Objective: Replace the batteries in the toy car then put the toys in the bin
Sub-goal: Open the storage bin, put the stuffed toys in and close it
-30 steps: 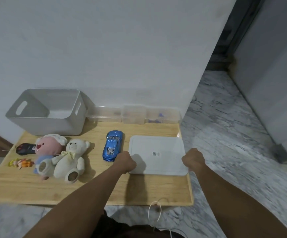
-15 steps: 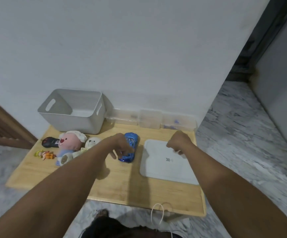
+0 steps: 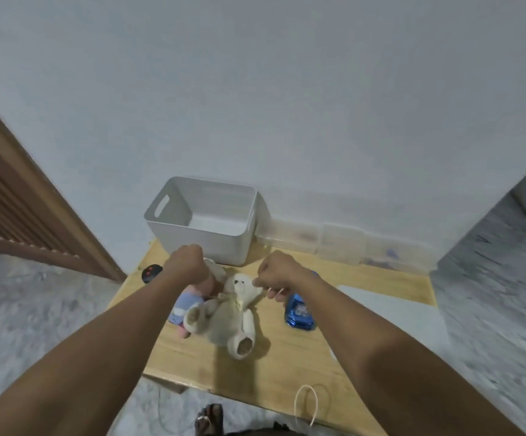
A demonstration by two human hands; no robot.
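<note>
The blue toy car (image 3: 299,313) sits on the wooden worktop (image 3: 290,357) right of the frame's centre, its front end hidden under your right wrist. Your right hand (image 3: 276,275) is curled just left of it, fingers (image 3: 260,282) pinched on the ear of the cream teddy bear (image 3: 233,313), which lies in the middle of the frame with its feet toward you. Your left hand (image 3: 186,262) is closed around the head of the pink plush toy (image 3: 189,305), which lies touching the bear's left side, its blue body showing below your forearm. Above both hands the white bin (image 3: 198,243) stands at the back of the worktop against the wall, open side up. A dark remote with red buttons (image 3: 151,272) lies at the worktop's left edge. To the right of the bin, a row of clear plastic boxes (image 3: 343,247) lines the wall. A flat white lid (image 3: 390,313) lies on the worktop at the right, partly hidden by your right forearm.
</note>
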